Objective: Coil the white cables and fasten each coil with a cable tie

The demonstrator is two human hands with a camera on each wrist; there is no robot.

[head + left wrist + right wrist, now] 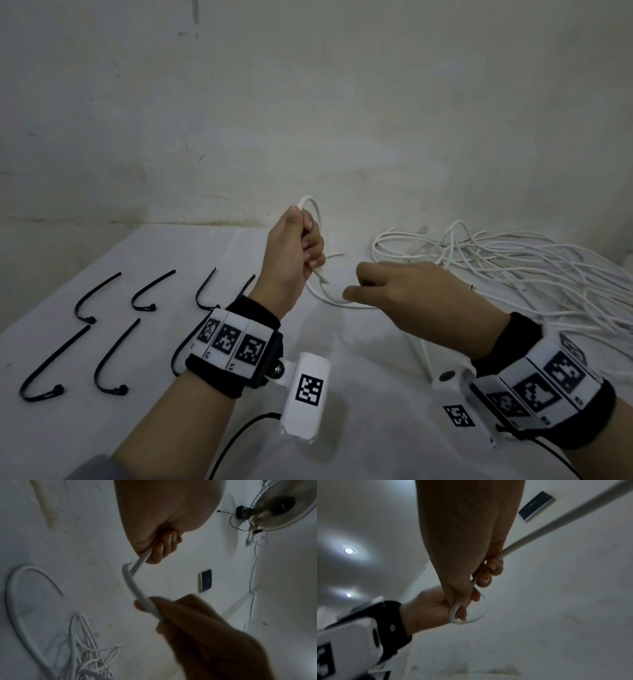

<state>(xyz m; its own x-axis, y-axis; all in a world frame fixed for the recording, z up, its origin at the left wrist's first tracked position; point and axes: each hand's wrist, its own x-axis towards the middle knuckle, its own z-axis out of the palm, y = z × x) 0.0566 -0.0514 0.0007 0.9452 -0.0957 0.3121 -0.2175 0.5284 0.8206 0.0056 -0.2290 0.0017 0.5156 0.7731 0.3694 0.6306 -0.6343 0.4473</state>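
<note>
Nearest the camera on the counter (359, 394) are the black cable ties (113, 359), loose and curved like hooks, all lying left of the left hand. I count 6 or 7; the left wrist strap covers part of a couple, so can't be sure.

The left hand (294, 253) is raised above the counter, fingers curled tight around the white cable (322, 291), so that grip is closed on it. A small loop sticks up out of the top of the fist, and a short end pokes out to the right of the fingers. From the bottom of the fist the cable curves down and right, running roughly left-to-right.

Just right of the left hand, the right hand (407, 294) has its fingers curled round the same cable, with thumb and forefinger pinching the strand.

Further right of the left hand and behind the right one sits the tangled pile of white cables (513, 270), sprawled flat toward the counter's right edge. The wall (308, 102) stands behind the left hand.
</note>
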